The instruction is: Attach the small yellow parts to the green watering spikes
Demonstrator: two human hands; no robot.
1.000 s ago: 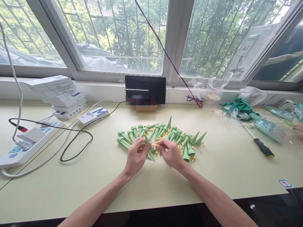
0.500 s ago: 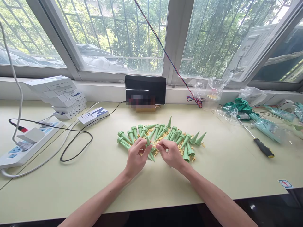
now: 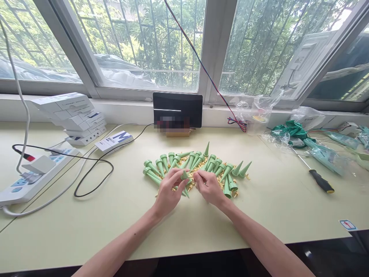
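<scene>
My left hand (image 3: 169, 191) is closed on a green plastic cone-shaped spike (image 3: 185, 175), held between thumb and fingertips; the fingers cover most of it. Facing it, my right hand (image 3: 210, 187) pinches a small yellow plug (image 3: 191, 176), whose tip meets or nearly meets the green piece. Contact there is too small to tell. Behind and around both hands lie several ribbed green spikes (image 3: 152, 175) in a loose arc. Two pointed green cones (image 3: 245, 169) rest at the right end. Small yellow plugs (image 3: 198, 166) are scattered among the spikes.
A black screen (image 3: 177, 109) stands by the window. On the left are stacked white boxes (image 3: 75, 115), a flat box (image 3: 113, 141), a power strip (image 3: 37, 173) and a looping black cable. A screwdriver (image 3: 319, 180) and green plastic bags (image 3: 291, 132) lie on the right.
The green spike in my left hand has turned from pointing upright to lying with its end toward my right hand. My right hand holds the yellow plug up against or close to it.
</scene>
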